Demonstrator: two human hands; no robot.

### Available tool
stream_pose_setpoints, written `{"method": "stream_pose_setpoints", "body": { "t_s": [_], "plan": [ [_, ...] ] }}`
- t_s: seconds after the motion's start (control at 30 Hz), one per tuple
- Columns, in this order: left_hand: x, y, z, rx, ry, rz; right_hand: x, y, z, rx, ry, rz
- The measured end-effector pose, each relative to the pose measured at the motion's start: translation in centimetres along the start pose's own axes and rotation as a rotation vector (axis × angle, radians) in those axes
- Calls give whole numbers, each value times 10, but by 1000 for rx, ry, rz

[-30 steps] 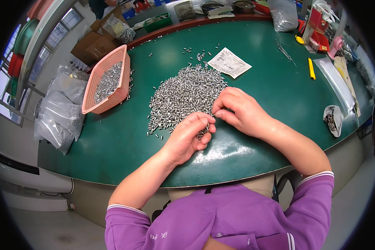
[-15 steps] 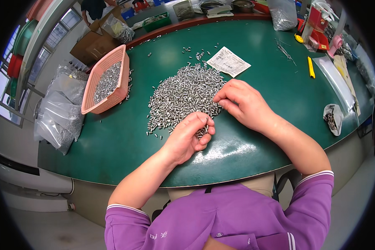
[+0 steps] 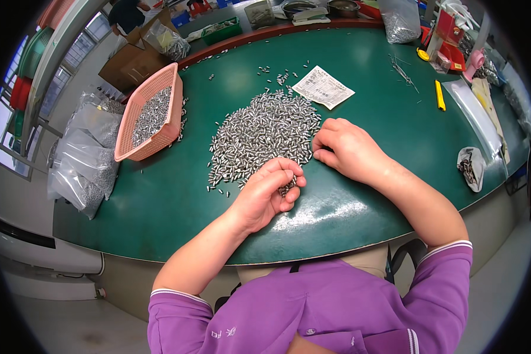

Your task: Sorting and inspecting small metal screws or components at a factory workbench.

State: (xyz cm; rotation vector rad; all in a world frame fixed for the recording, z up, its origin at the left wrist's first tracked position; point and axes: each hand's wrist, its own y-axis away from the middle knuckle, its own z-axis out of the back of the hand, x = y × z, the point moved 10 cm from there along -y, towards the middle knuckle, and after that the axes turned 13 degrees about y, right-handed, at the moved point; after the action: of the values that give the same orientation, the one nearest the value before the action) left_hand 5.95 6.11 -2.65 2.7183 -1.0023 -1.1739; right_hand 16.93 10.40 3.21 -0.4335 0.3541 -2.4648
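Observation:
A heap of small silvery metal pins [image 3: 259,133] lies on the green tabletop [image 3: 218,218] before me. My left hand [image 3: 262,197] is curled at the heap's near edge, closed around several metal pins [image 3: 286,188] that show between thumb and fingers. At the heap's right edge my right hand [image 3: 353,152] is lowered, with bent fingers drawn toward the thumb. Whatever its fingertips hold, if anything, is hidden or too small to make out.
Left of the heap stands a pink plastic basket [image 3: 174,112] with more pins, beside bulging clear bags [image 3: 88,168]. A printed paper slip [image 3: 323,87] lies behind the heap. To the right are a yellow cutter [image 3: 440,95] and a white pouch of dark parts [image 3: 478,171].
My right hand has shifted slightly right and down along the heap's edge. My left thumb has moved over the pin that stood up at its fingertip. A person at the far left has moved slightly.

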Motion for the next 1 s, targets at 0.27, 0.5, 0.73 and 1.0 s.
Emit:
{"method": "stream_pose_setpoints", "body": {
  "t_s": [0.27,0.5,0.73,1.0],
  "plan": [
    [4,-2,-1,37,-3,28,38,1,30,-191,-174,213],
    [5,0,-1,22,-35,39,48,2,33,-181,-281,301],
    [5,-1,0,36,20,52,11,-1,16,-134,-82,56],
    [3,1,-1,11,19,56,4,-1,1,-12,-14,29]
  ]
}}
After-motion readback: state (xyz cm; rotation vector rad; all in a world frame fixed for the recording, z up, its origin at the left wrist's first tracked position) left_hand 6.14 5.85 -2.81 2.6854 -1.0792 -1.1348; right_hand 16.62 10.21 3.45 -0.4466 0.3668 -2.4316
